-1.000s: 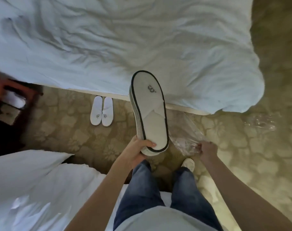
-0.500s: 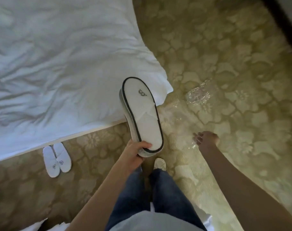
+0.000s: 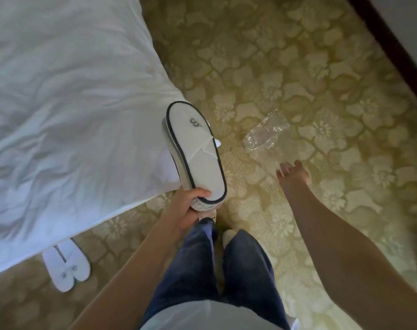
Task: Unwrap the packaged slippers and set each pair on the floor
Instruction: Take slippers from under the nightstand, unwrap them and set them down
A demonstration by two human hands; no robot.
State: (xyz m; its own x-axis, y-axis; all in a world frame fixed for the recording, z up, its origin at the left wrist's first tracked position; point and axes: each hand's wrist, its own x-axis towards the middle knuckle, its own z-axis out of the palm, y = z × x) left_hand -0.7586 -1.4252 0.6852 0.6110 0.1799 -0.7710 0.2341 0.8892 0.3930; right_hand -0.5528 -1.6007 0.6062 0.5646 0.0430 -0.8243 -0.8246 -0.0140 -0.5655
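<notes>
The left hand (image 3: 188, 206) is gripping the slipper pair (image 3: 195, 153) by one end, just beside the corner of the bed (image 3: 71, 103). The right hand (image 3: 294, 173) is hanging spread and empty. The pair is probably light, soft and flexible, so pinching both soles together mid-length is advisable.

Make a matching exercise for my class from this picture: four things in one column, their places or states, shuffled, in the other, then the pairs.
Column A
1 dark-trimmed slippers
2 all-white slippers
3 plastic wrapper
4 right hand

Column B
a crumpled on the carpet, away from the bed
b gripped at one end by the left hand
c side by side at the bed's edge
d open, holding nothing

Pairs: 1-b, 2-c, 3-a, 4-d
</notes>
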